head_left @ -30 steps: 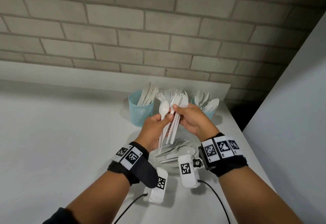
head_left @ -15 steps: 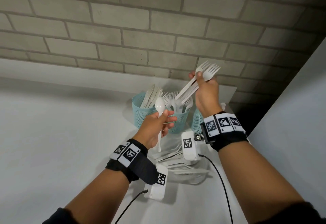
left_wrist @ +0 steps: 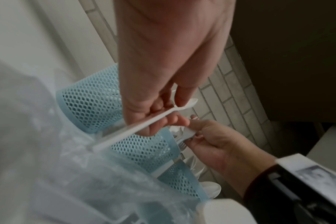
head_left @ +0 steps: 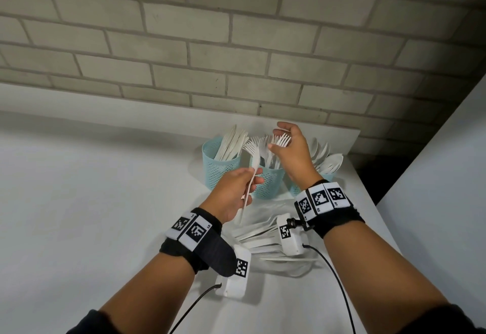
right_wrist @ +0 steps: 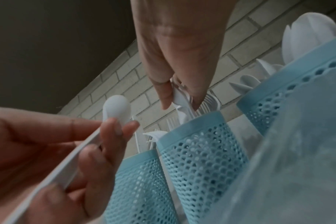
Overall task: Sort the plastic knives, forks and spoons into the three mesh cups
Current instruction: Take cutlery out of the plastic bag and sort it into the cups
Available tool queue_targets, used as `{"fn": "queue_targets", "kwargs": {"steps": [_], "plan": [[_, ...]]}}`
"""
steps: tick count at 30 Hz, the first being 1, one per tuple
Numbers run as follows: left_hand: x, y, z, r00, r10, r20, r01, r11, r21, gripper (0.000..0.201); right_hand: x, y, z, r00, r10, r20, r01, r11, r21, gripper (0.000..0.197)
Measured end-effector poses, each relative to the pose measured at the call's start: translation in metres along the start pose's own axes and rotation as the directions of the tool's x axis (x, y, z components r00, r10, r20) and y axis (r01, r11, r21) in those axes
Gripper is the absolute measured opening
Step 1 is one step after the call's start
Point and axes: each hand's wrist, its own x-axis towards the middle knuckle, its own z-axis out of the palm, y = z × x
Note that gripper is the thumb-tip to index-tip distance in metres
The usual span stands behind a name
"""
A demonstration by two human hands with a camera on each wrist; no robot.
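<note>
At the worktop's far right corner 3 mesh cups stand in a row along the far edge: knife cup (head_left: 222,160), fork cup (head_left: 268,182), spoon cup (right_wrist: 290,97). Over the fork cup the right hand (head_left: 292,153) pinches a bundle of forks (right_wrist: 180,97), handles down, likely to drop them in. Its own grip curled, the left hand (head_left: 232,194) keeps 1 spoon (right_wrist: 116,111) aside, probably for the spoon cup. Unsorted cutlery (head_left: 259,233) lies nearer, under both wrists.

Grey-beige brick wall with pale mortar lines (head_left: 236,44) behind. Plain white flat-topped table (head_left: 79,202) against it, raised white ledge (head_left: 79,102) along back edge. Smooth grey panel (head_left: 447,175) right, dark gap (head_left: 368,165) beside. Dim, soft light.
</note>
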Motion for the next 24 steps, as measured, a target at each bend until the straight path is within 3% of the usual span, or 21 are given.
{"fn": "queue_targets", "kwargs": {"steps": [3,6,13,18,20,24], "plan": [[0.000,-0.003,-0.002,0.999,0.027,-0.037,-0.028,1.000,-0.010,0.014,-0.002,0.001,-0.003,0.996,-0.059,0.069,0.070,0.985,-0.156,0.050],[0.000,-0.004,-0.004,0.997,0.049,-0.055,-0.050,0.998,-0.031,0.015,-0.005,-0.001,-0.005,0.988,-0.060,0.142,0.102,0.946,-0.308,0.034],[-0.001,-0.003,-0.008,0.992,0.085,-0.095,-0.087,0.996,-0.022,0.015,-0.002,-0.005,-0.009,0.992,-0.007,0.125,0.048,0.943,-0.328,0.030],[-0.003,-0.003,-0.008,0.991,0.087,-0.101,-0.089,0.996,-0.018,0.016,-0.004,-0.007,-0.013,0.999,-0.043,0.023,0.047,0.966,-0.255,0.026],[-0.003,-0.003,-0.008,0.992,0.083,-0.098,-0.087,0.996,-0.027,0.015,-0.004,-0.009,-0.013,0.997,-0.044,0.058,0.056,0.972,-0.230,0.026],[-0.005,-0.003,-0.004,0.993,0.085,-0.079,-0.086,0.996,-0.017,0.013,-0.006,-0.007,-0.015,0.979,-0.005,0.205,0.092,0.905,-0.416,0.029]]}}
